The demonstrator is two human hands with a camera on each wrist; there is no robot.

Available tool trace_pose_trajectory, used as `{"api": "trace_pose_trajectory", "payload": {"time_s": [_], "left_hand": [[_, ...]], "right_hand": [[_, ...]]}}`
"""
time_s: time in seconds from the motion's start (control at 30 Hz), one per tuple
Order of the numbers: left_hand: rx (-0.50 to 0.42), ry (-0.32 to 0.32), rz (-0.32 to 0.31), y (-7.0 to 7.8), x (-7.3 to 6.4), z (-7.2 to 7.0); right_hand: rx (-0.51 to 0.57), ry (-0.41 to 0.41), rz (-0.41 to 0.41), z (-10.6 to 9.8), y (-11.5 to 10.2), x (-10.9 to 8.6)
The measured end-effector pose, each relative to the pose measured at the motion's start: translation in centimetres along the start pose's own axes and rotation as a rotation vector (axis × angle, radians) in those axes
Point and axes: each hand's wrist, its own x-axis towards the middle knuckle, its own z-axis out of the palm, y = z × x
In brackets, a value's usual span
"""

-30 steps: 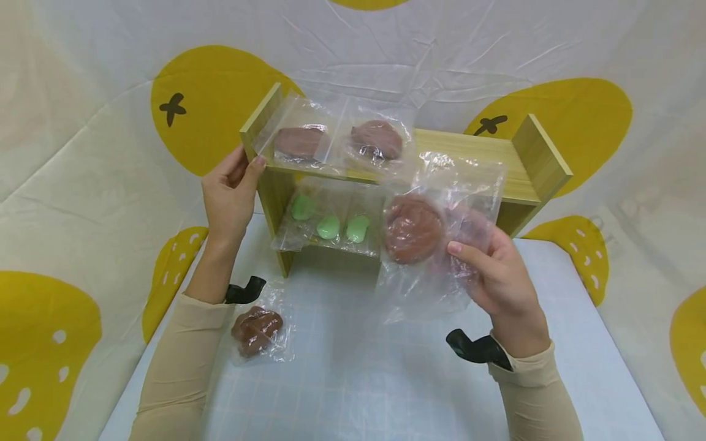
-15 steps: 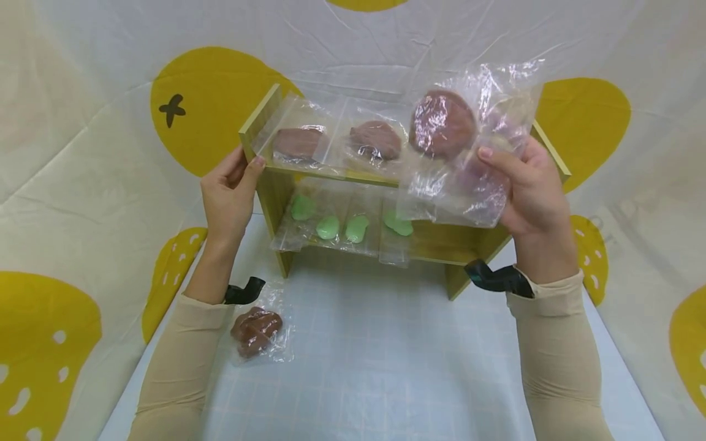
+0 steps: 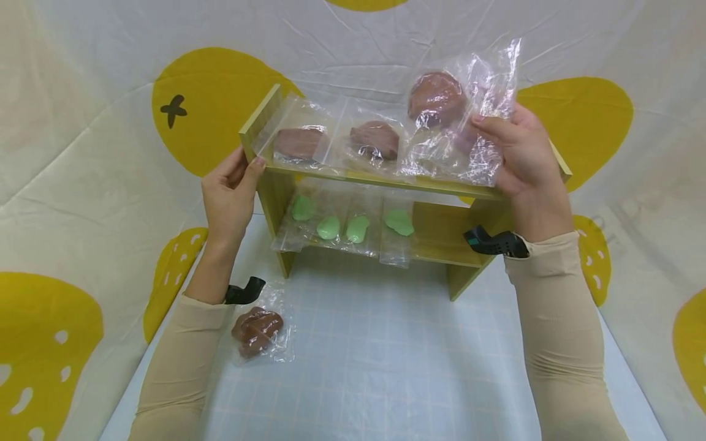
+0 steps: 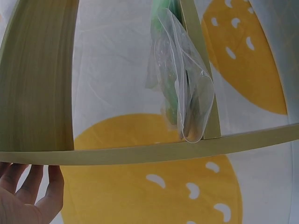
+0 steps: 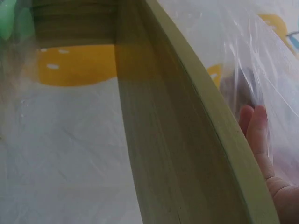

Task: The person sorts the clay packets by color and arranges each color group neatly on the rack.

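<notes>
My right hand [image 3: 526,153] pinches a clear plastic bag with a round brown lump [image 3: 437,98] in it, above the right part of the upper board of a small wooden shelf [image 3: 463,187]. In the right wrist view, fingers [image 5: 258,133] show behind the shelf's edge against the bag's film. At the shelf's left end, my left hand [image 3: 228,196] grips the side panel, thumb in front. Two bagged brown pieces, one flat [image 3: 299,143] and one more uneven [image 3: 375,139], lie side by side on the upper board.
Several bagged green pieces [image 3: 356,228] sit in a row on the lower board, bags overhanging its front edge. Another bagged brown lump [image 3: 257,331] lies on the pale table [image 3: 353,367] beside the left forearm. A patterned cloth [image 3: 364,43] hangs behind the shelf.
My right hand has lifted the bagged brown lump from in front of the lower board up to the upper board, uncovering the rightmost green piece. The left hand stays on the side panel.
</notes>
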Motion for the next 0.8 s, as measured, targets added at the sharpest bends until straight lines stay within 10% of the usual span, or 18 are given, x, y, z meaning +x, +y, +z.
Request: {"api": "trace_pose_trajectory", "payload": {"time_s": [0.8], "left_hand": [[0.026, 0.006, -0.002, 0.0, 0.1, 0.2]], "right_hand": [[-0.296, 0.126, 0.056, -1.2, 0.6, 0.4]]}}
